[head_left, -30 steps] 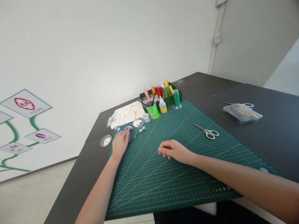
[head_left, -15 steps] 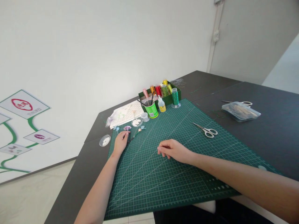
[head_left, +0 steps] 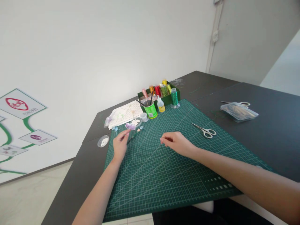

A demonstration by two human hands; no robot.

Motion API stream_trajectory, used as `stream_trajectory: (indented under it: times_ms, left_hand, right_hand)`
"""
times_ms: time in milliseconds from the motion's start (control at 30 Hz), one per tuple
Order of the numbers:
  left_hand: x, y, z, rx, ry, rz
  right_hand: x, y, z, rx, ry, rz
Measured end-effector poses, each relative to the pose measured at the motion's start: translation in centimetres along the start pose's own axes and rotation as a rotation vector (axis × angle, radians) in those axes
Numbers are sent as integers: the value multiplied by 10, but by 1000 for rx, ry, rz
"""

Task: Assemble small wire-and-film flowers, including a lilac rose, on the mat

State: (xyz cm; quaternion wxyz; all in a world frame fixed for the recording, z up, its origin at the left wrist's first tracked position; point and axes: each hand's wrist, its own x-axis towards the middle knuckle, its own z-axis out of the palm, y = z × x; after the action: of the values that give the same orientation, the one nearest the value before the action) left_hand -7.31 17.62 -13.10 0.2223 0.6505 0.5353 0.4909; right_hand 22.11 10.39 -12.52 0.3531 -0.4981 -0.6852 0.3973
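A small purple flower (head_left: 130, 126) stands up from the fingertips of my left hand (head_left: 120, 142), which is closed in a pinch, its stem hidden by the fingers. To the right, my right hand (head_left: 174, 141) hovers over the green cutting mat (head_left: 150, 175), fingers curled together; whatever they may hold is too small or hidden. Beside my left hand lie a light blue flower (head_left: 115, 128) and a thin green-stemmed piece with a small peach flower (head_left: 138, 130). Behind the purple flower sits a clear dish (head_left: 136, 122) of white petal-like pieces.
At the back stand a green can (head_left: 151, 111) with brushes, a glue bottle (head_left: 161, 104), green thread (head_left: 174, 97) and a box of thread spools (head_left: 168, 99). Scissors (head_left: 206, 130) and a clear plastic box (head_left: 239, 111) lie right. Another dish (head_left: 103, 141) sits left.
The purple flower has risen off the mat with my left hand, tilting upright. My right hand has lifted slightly and its fingers have drawn closer together. The view has shifted a little.
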Motion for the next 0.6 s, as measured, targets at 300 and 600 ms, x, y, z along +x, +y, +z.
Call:
stream_trajectory:
  times_ms: [300, 600]
  left_hand:
    - [-13, 27, 8, -599, 45, -220]
    - [6, 33, -11, -1025, 64, -639]
  right_hand:
    - [11, 9, -30, -215, 310, -68]
    - [7, 18, -5, -245, 153, -78]
